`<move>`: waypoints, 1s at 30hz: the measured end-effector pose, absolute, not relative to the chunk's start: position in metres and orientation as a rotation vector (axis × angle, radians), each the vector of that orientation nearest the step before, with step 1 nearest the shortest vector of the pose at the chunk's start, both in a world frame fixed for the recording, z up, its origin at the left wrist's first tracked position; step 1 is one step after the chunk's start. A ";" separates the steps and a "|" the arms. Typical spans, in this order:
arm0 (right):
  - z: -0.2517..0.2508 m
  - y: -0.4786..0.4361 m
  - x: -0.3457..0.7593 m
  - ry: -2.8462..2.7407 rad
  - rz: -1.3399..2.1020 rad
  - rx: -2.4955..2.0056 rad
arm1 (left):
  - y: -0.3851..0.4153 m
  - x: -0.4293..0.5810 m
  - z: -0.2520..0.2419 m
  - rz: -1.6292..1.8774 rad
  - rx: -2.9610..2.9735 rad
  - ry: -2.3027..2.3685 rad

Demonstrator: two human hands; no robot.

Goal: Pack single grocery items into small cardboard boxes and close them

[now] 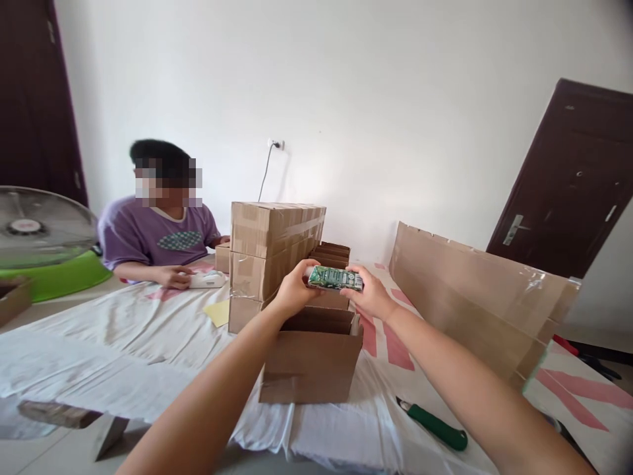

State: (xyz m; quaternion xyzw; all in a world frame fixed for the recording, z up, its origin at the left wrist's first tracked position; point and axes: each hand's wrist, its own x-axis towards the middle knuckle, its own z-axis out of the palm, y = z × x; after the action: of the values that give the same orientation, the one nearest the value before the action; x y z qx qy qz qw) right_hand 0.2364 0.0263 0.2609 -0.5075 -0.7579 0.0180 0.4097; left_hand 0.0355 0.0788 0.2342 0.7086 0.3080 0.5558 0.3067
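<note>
A small green printed carton (332,278) with pale lettering is held level, its kind too small to tell. My left hand (295,290) grips its left end, and my right hand (370,293) has closed fingers on the right end. Below both hands, an open cardboard box (311,369) stands near the table's front edge, its inside mostly hidden. Behind it runs a row of more open cardboard boxes (330,254), partly covered by my hands.
Taped closed boxes (250,274) form a stack to the left. A large cardboard sheet (475,297) stands at right. A green-handled knife (435,425) lies on the cloth-covered table (163,356). Across it sits a person in purple (133,231), a hand by a white device (208,280). A fan (30,227) is far left.
</note>
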 end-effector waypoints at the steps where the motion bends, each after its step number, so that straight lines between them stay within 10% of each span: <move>1: 0.264 0.037 0.233 -1.909 0.031 -1.297 | 0.089 0.035 0.236 1.471 1.880 0.832; 11: 0.207 -0.060 0.248 -2.144 -0.287 -1.055 | -0.001 0.018 0.194 1.463 2.266 0.624; 18: 0.107 -0.104 0.280 -2.226 0.252 -1.283 | -0.045 -0.016 0.097 1.320 2.679 0.477; 23: 0.039 -0.077 0.294 -1.974 0.572 -1.448 | -0.010 -0.032 0.044 1.395 1.868 1.555; 30: 0.001 -0.064 0.298 -1.807 0.559 -1.404 | -0.028 0.012 0.045 1.292 1.875 1.463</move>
State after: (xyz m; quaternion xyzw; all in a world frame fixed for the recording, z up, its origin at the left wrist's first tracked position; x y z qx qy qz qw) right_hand 0.2982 -0.0644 0.0009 -0.5506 -0.7085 0.2192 0.3830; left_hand 0.0123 -0.0276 0.0448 0.6765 0.5277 0.4662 0.2158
